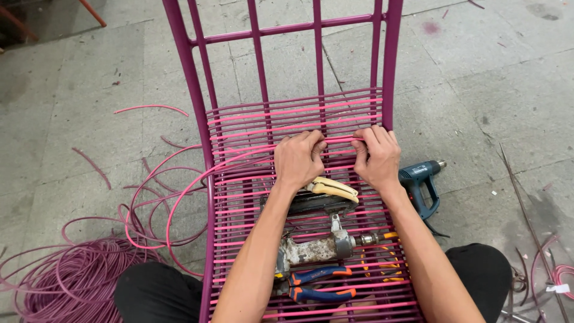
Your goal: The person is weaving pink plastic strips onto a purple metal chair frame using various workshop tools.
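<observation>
Your left hand [299, 158] and right hand [376, 157] reach forward over the chair frame [197, 107], knuckles up, fingers curled down. Both grips are closed tight on one pink cord [341, 141], which runs crosswise between the frame's side rails, its long axis left to right, and trails off the frame's left side into loops on the floor [89, 107]. Just behind your hands, on the frame's strung seat, lie cutters [332, 188], an air tool [317, 248] and pliers [317, 284]. A heat gun [421, 179] lies right of the frame.
</observation>
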